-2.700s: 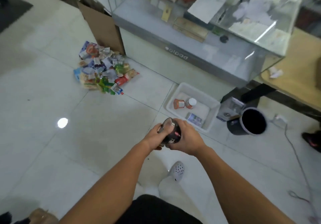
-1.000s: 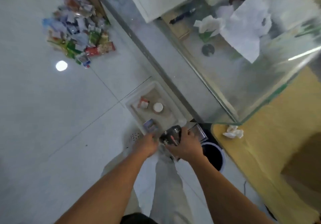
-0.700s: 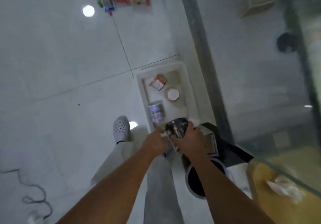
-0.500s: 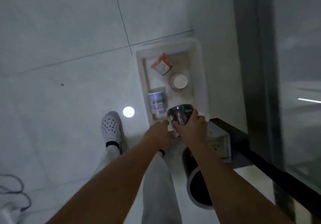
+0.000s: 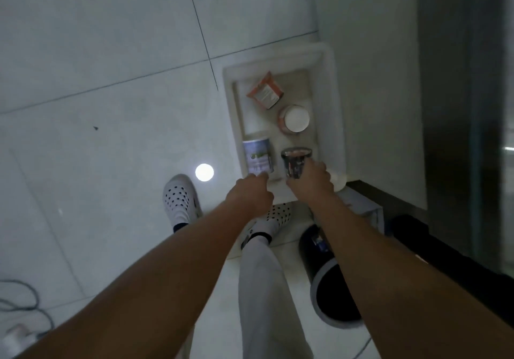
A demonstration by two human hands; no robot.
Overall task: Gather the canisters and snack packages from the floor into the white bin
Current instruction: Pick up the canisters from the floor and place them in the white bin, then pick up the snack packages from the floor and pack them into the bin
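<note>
A dark canister [image 5: 295, 163] is gripped by the right hand [image 5: 311, 184] and held within the near end of the white bin [image 5: 335, 102]. Just beyond the left hand [image 5: 250, 198], a blue-and-white canister [image 5: 257, 157] is laid on its side in the bin. Whether that hand's curled fingers touch it cannot be told. Farther beyond the hands, a white-lidded canister [image 5: 294, 119] and an orange package [image 5: 265, 94] are seen in the bin. A black pail [image 5: 328, 289] is seen under the right forearm.

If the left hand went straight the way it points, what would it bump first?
Most likely the pale blue canister in the white bin, just ahead of the left hand. Depth is hard to judge, so the hand may already touch it.
</note>
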